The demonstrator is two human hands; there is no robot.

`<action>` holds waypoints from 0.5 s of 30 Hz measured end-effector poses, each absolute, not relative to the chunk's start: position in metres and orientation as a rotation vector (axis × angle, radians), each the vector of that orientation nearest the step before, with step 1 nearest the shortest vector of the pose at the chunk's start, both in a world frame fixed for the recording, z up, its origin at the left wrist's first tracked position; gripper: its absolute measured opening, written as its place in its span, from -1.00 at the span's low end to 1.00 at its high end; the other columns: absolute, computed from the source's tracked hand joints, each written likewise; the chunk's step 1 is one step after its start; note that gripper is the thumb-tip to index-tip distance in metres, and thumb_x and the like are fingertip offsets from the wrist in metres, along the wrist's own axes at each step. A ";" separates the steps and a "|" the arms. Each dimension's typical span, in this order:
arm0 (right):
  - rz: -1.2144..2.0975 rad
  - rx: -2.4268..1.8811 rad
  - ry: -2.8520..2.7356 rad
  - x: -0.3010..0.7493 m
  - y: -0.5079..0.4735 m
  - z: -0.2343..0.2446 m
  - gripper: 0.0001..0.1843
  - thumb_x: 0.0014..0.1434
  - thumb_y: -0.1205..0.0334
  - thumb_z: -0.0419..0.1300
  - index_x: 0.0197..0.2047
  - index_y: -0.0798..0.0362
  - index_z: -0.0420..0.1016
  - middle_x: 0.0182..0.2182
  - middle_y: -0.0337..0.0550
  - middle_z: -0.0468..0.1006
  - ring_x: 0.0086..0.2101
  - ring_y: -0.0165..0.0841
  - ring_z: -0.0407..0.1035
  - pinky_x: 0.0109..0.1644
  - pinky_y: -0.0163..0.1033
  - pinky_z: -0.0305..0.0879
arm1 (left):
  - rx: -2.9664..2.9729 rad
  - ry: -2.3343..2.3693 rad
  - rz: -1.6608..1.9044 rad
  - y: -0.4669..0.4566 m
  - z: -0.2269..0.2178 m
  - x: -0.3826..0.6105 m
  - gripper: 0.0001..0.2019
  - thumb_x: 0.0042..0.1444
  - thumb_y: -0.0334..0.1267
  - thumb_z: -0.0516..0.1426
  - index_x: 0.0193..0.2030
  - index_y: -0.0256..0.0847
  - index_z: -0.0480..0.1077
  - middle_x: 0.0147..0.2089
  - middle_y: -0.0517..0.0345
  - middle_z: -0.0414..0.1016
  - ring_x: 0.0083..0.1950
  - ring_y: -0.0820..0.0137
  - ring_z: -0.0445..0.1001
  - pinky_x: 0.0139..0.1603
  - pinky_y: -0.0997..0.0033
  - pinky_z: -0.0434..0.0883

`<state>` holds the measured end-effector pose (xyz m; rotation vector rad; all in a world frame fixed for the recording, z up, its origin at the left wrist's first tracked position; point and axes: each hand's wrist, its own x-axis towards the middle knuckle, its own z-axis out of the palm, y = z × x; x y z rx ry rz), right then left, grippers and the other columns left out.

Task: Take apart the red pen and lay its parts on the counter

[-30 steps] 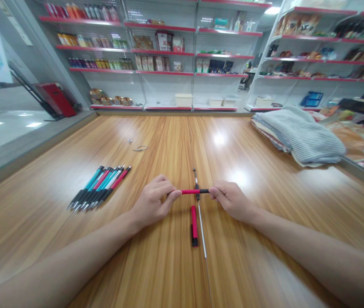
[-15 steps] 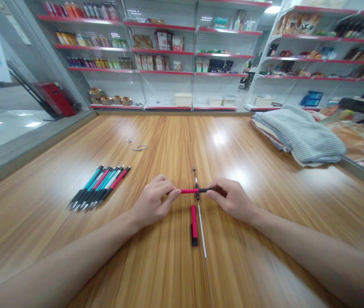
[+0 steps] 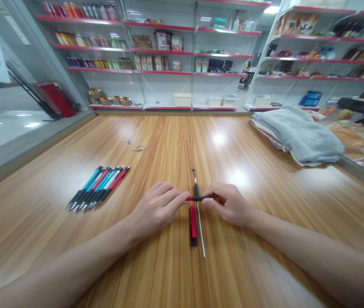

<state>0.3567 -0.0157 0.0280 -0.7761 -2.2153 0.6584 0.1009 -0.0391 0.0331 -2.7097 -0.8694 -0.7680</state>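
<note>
Between my two hands a red pen (image 3: 197, 198) with a black grip lies level above the table. My left hand (image 3: 161, 203) is closed around its red barrel, covering much of it. At the other end, the thumb and fingers of my right hand (image 3: 228, 203) pinch the pen near its tip. Below the pen lies a loose red pen barrel (image 3: 193, 224) with a black clip. Beside that barrel is a thin white refill (image 3: 201, 233). Just beyond the held pen are a black grip piece (image 3: 196, 189) and small parts in a line.
Several blue and red pens (image 3: 96, 188) lie side by side at the left. Farther back are a curled thin strip (image 3: 139, 148) and a tiny piece (image 3: 128, 141). Folded cloths (image 3: 300, 134) and packets (image 3: 355, 132) occupy the right. Stocked shelves (image 3: 162, 52) stand beyond the table.
My left hand has slid right along the pen and now covers more of the red barrel. Both hands and the pen are slightly nearer to me.
</note>
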 end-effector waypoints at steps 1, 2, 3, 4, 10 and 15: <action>0.654 -0.782 -2.229 0.357 -0.016 0.028 -0.80 0.28 0.19 0.13 -0.33 0.10 0.46 -0.48 -0.20 0.42 -0.44 -0.44 0.28 -0.34 -0.31 0.18 | -2.717 -0.861 -0.779 -0.039 0.032 0.100 -0.71 0.21 -0.40 0.11 0.08 -0.25 0.34 -0.20 0.07 0.52 -0.22 0.34 0.37 -0.18 0.29 0.33; 0.646 -0.795 -2.241 0.356 -0.015 0.028 -0.75 0.30 0.19 0.09 -0.38 0.11 0.44 -0.51 -0.22 0.38 -0.46 -0.45 0.25 -0.36 -0.32 0.15 | -2.728 -0.854 -0.787 -0.038 0.031 0.099 -0.71 0.21 -0.42 0.11 0.09 -0.26 0.33 -0.18 0.06 0.52 -0.22 0.35 0.38 -0.18 0.29 0.34; 0.640 -0.808 -2.249 0.357 -0.015 0.027 -0.71 0.31 0.20 0.07 -0.42 0.11 0.42 -0.54 -0.23 0.35 -0.48 -0.45 0.23 -0.38 -0.32 0.13 | -2.740 -0.842 -0.795 -0.038 0.031 0.098 -0.69 0.21 -0.44 0.09 0.10 -0.27 0.32 -0.17 0.04 0.52 -0.22 0.35 0.39 -0.18 0.29 0.35; 0.635 -0.815 -2.254 0.357 -0.015 0.027 -0.68 0.32 0.20 0.05 -0.45 0.11 0.40 -0.55 -0.24 0.33 -0.49 -0.46 0.22 -0.39 -0.32 0.11 | -2.753 -0.824 -0.801 -0.037 0.030 0.097 -0.67 0.22 -0.46 0.08 0.12 -0.28 0.30 -0.14 0.02 0.52 -0.22 0.35 0.40 -0.18 0.29 0.36; 0.647 -0.787 -2.240 0.358 -0.016 0.027 -0.81 0.27 0.21 0.12 -0.35 0.11 0.43 -0.51 -0.23 0.35 -0.46 -0.45 0.22 -0.37 -0.32 0.11 | -2.803 -0.818 -0.801 -0.037 0.024 0.095 -0.60 0.21 -0.51 0.05 0.19 -0.27 0.24 -0.08 0.01 0.51 -0.16 0.37 0.45 -0.19 0.37 0.42; 0.675 -0.781 -2.253 0.358 -0.015 0.026 -0.81 0.28 0.22 0.11 -0.35 0.11 0.43 -0.51 -0.24 0.35 -0.45 -0.45 0.22 -0.36 -0.31 0.11 | -2.754 -0.894 -0.833 -0.040 0.023 0.099 -0.71 0.21 -0.39 0.10 0.08 -0.24 0.32 -0.26 0.12 0.50 -0.28 0.43 0.46 -0.30 0.46 0.39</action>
